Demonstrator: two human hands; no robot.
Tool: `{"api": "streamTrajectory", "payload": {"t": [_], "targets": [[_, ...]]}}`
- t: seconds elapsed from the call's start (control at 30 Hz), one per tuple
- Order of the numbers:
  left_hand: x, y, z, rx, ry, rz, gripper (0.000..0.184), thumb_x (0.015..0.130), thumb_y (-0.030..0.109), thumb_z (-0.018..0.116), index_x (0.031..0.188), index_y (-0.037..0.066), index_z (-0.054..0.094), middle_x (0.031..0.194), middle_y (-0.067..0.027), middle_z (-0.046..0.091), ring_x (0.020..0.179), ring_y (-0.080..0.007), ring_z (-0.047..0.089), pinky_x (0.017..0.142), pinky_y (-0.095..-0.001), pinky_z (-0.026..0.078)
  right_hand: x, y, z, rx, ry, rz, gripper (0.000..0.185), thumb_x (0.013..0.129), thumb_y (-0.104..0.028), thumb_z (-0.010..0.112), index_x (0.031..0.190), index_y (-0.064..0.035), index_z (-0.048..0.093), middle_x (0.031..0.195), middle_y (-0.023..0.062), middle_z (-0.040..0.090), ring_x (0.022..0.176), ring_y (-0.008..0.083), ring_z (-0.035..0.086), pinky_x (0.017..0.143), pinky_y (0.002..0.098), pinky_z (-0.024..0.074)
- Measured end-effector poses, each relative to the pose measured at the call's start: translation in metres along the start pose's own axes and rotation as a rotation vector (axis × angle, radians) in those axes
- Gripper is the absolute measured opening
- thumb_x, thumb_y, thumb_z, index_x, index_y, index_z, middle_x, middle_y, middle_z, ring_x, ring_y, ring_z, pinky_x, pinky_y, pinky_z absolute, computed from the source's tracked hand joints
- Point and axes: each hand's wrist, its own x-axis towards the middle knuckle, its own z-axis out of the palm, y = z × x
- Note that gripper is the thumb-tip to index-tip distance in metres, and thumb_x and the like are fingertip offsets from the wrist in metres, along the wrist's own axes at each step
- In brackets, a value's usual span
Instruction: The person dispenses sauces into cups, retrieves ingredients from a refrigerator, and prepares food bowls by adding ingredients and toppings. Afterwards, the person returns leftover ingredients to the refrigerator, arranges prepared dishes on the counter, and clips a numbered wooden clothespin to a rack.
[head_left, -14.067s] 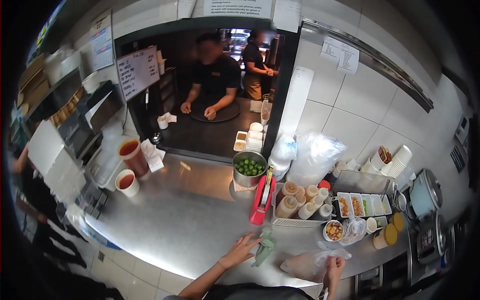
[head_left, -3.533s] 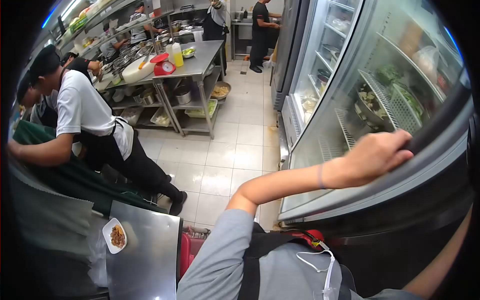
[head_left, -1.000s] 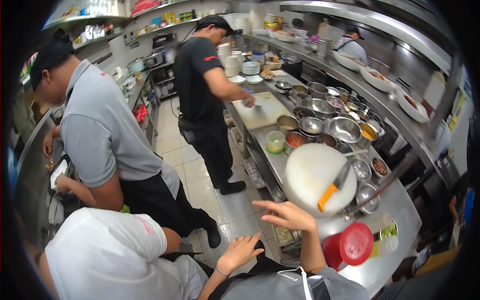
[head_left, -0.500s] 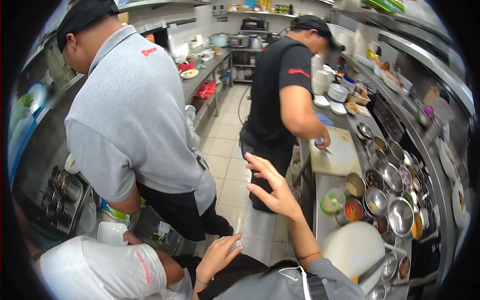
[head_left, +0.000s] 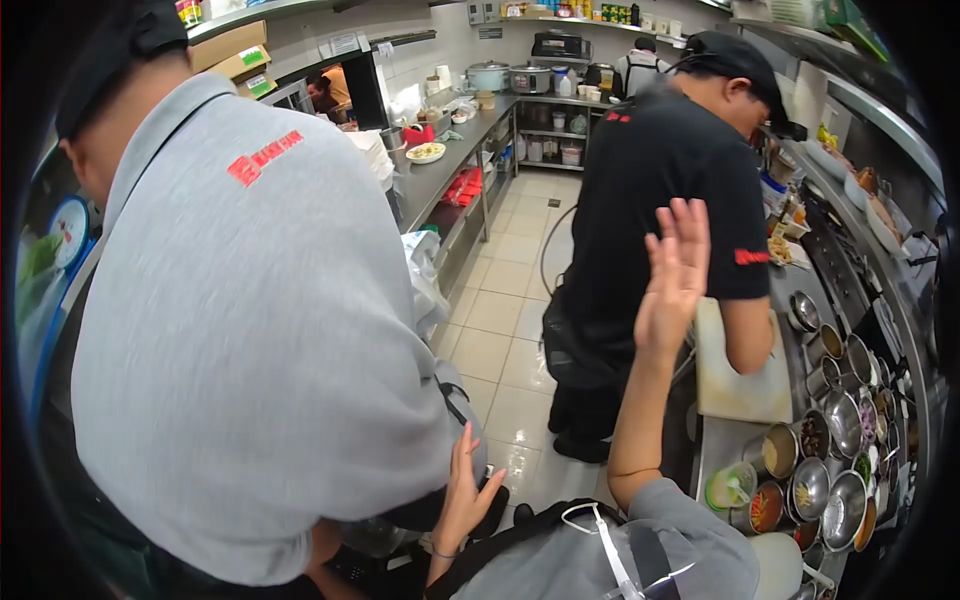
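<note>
My right hand [head_left: 672, 285] is raised with its fingers stretched upward and the palm bare. It appears close to the back of a person in a black shirt [head_left: 660, 190], though I cannot tell whether it touches. Lower down, my left hand [head_left: 465, 505] is open, fingers apart, beside the hip of a person in a grey shirt [head_left: 260, 330]. Contact there is also unclear. Neither hand holds anything. The person in black bends over a white cutting board [head_left: 745, 385]; that person's hands are hidden.
A tiled aisle [head_left: 510, 350] runs between the two people. On the right counter stand several metal bowls and pots [head_left: 845, 505] and a green-tinted plastic container [head_left: 730, 485]. Along the left counter sits a plate of food [head_left: 425, 153]. Another person [head_left: 640, 70] is at the back.
My view has moved forward along the aisle. My right hand has gone up and to the right, fingers now pointing upward. The crouching person in a light shirt at lower left is out of view.
</note>
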Motion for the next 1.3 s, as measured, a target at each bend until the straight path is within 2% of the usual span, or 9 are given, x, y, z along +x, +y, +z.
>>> {"api": "streamTrajectory", "payload": {"t": [0.07, 0.23, 0.43, 0.63, 0.67, 0.9, 1.1, 1.23, 1.3], "targets": [[0.02, -0.006, -0.001, -0.001, 0.017, -0.002, 0.077, 0.083, 0.008, 0.063, 0.142, 0.0, 0.015, 0.138, -0.022, 0.03, 0.123, -0.0327, 0.042, 0.098, -0.0394, 0.036, 0.012, 0.016, -0.006, 0.005, 0.116, -0.065, 0.053, 0.092, -0.002, 0.046, 0.141, -0.0045, 0.026, 0.139, 0.0138, 0.038, 0.126, 0.0228, 0.04, 0.1, 0.0307, 0.0346], [0.053, -0.027, 0.0, -0.094, 0.04, -0.063, 0.083, 0.079, 0.003, 0.064, 0.144, 0.005, 0.012, 0.14, -0.0205, 0.031, 0.125, -0.0301, 0.041, 0.099, -0.0416, 0.037, 0.032, 0.055, -0.014, 0.112, 0.467, -0.265, 0.047, 0.093, -0.004, 0.043, 0.137, -0.0078, 0.028, 0.13, 0.0135, 0.041, 0.12, 0.0211, 0.04, 0.099, 0.0373, 0.0337], [0.089, -0.058, 0.019, -0.258, 0.18, -0.219, 0.077, 0.082, 0.002, 0.062, 0.144, 0.006, 0.016, 0.137, -0.0207, 0.036, 0.119, -0.0282, 0.046, 0.096, -0.0388, 0.039, 0.056, 0.119, -0.007, 0.105, 0.566, -0.367, 0.045, 0.092, -0.007, 0.043, 0.135, -0.0078, 0.03, 0.129, 0.0106, 0.044, 0.121, 0.0207, 0.041, 0.101, 0.0412, 0.0312], [0.161, -0.099, 0.027, -0.361, 0.239, -0.35, 0.064, 0.085, -0.004, 0.057, 0.14, 0.003, 0.025, 0.128, -0.0175, 0.047, 0.112, -0.0218, 0.053, 0.092, -0.0305, 0.042, 0.109, 0.216, 0.006, 0.141, 0.483, -0.359, 0.04, 0.092, -0.004, 0.042, 0.13, -0.0035, 0.033, 0.129, 0.0134, 0.044, 0.123, 0.0224, 0.041, 0.101, 0.0408, 0.0342], [0.172, -0.106, 0.029, -0.381, 0.291, -0.36, 0.054, 0.086, -0.003, 0.055, 0.136, 0.001, 0.034, 0.125, -0.017, 0.05, 0.11, -0.0205, 0.055, 0.091, -0.0291, 0.043, 0.117, 0.233, 0.006, 0.159, 0.479, -0.327, 0.037, 0.091, -0.004, 0.042, 0.127, -0.0023, 0.035, 0.13, 0.0154, 0.043, 0.124, 0.0236, 0.04, 0.1, 0.0413, 0.0352], [0.242, -0.139, 0.021, -0.35, 0.535, -0.514, 0.039, 0.088, 0.003, 0.055, 0.126, -0.002, 0.047, 0.114, -0.0156, 0.059, 0.102, -0.0184, 0.059, 0.087, -0.0276, 0.044, 0.175, 0.333, 0.036, 0.218, 0.327, -0.287, 0.037, 0.089, -0.001, 0.041, 0.125, -0.0003, 0.035, 0.13, 0.0192, 0.041, 0.122, 0.0268, 0.041, 0.101, 0.0429, 0.0363], [0.286, -0.185, 0.008, -0.273, 0.632, -0.591, 0.033, 0.089, 0.005, 0.055, 0.12, -0.006, 0.05, 0.11, -0.0164, 0.059, 0.097, -0.0188, 0.06, 0.085, -0.0261, 0.045, 0.202, 0.408, 0.074, 0.101, 0.354, -0.342, 0.036, 0.086, 0.0, 0.041, 0.122, -0.0013, 0.039, 0.128, 0.0188, 0.041, 0.118, 0.0252, 0.043, 0.099, 0.0411, 0.0357], [0.355, -0.234, -0.009, -0.241, 0.629, -0.51, 0.031, 0.09, 0.006, 0.054, 0.118, -0.007, 0.051, 0.104, -0.0149, 0.062, 0.092, -0.0184, 0.061, 0.083, -0.0284, 0.048, 0.211, 0.479, 0.103, 0.198, 0.22, -0.273, 0.031, 0.085, 0.0, 0.042, 0.116, -0.0031, 0.043, 0.12, 0.0184, 0.046, 0.105, 0.0234, 0.048, 0.092, 0.039, 0.0384], [0.407, -0.242, -0.022, -0.222, 0.614, -0.489, 0.03, 0.09, 0.005, 0.054, 0.118, -0.007, 0.051, 0.104, -0.0151, 0.062, 0.093, -0.0184, 0.061, 0.084, -0.028, 0.047, 0.216, 0.517, 0.117, 0.195, -0.067, -0.242, 0.027, 0.084, 0.003, 0.043, 0.111, -0.0012, 0.045, 0.109, 0.0198, 0.05, 0.095, 0.0235, 0.052, 0.088, 0.0388, 0.0416]]}}
